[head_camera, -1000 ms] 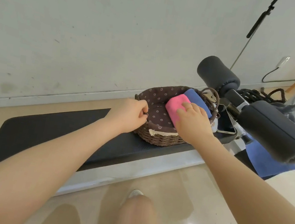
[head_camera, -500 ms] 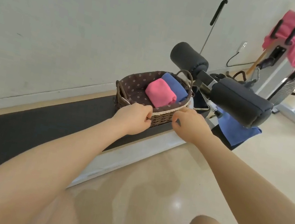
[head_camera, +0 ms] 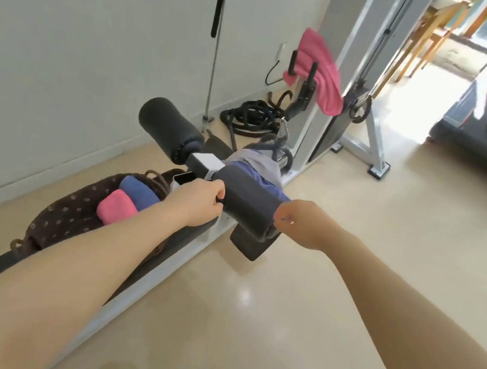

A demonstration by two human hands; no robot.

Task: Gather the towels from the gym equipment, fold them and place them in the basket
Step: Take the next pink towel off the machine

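Observation:
A brown wicker basket (head_camera: 67,215) with a dotted lining sits on the black bench. It holds a folded pink towel (head_camera: 116,207) and a folded blue towel (head_camera: 139,193). A blue-grey towel (head_camera: 256,168) lies draped just behind the near foam roller (head_camera: 247,209). Another pink towel (head_camera: 318,67) hangs over the handles of the cable machine. My left hand (head_camera: 200,201) is curled in a fist at the roller's left end, holding nothing. At the roller's right end is my right hand (head_camera: 297,223), fingers also curled and empty.
A second foam roller (head_camera: 168,125) sticks out toward the wall. A phone (head_camera: 184,177) lies beside the basket. Coiled black rope (head_camera: 250,117) lies on the floor by the wall. Another person's legs are on a treadmill (head_camera: 486,146) at far right.
Both hands left the basket rim and moved right, to either end of the near foam roller. The view swung right, bringing the cable machine and treadmill into sight.

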